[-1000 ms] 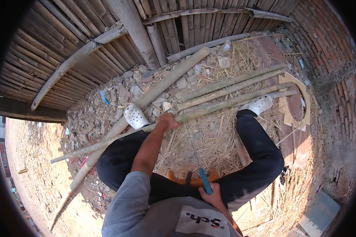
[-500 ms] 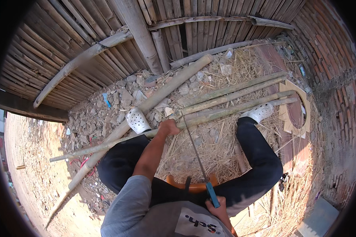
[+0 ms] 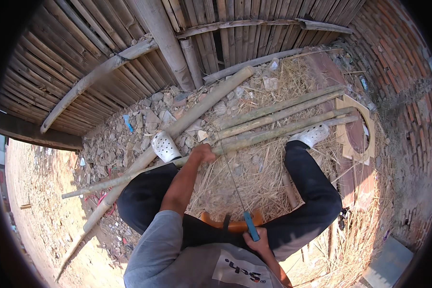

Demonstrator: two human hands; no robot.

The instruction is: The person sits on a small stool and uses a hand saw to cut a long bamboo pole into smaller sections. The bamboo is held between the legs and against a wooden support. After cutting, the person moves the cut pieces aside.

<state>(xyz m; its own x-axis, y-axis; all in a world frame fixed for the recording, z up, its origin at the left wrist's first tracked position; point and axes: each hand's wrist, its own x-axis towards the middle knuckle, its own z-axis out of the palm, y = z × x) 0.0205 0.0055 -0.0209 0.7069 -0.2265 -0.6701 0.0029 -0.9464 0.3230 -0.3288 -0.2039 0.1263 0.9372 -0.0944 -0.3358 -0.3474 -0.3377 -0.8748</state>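
Note:
My left hand (image 3: 204,152) is closed around a long, thin bamboo pole (image 3: 278,133), which slants across in front of me from lower left to upper right. Low in the view, near my lap, my right hand (image 3: 259,240) grips the teal handle of a hand saw (image 3: 250,223). The saw's narrow blade reaches away from me and meets the pole just right of my left hand. Cut depth there is too small to make out. Beyond the held pole lie two more thin poles (image 3: 283,115), side by side.
A thicker bamboo pole (image 3: 206,103) runs diagonally beneath the held one, over rubble (image 3: 149,122). My white clogs (image 3: 164,146) rest near the poles. Straw (image 3: 254,168) covers the ground. A cut-out board (image 3: 345,149) lies right, near a brick wall (image 3: 403,57); slatted wall (image 3: 43,72) behind.
My right hand has pushed the saw forward and slightly left, away from my body. My left hand keeps its hold on the pole.

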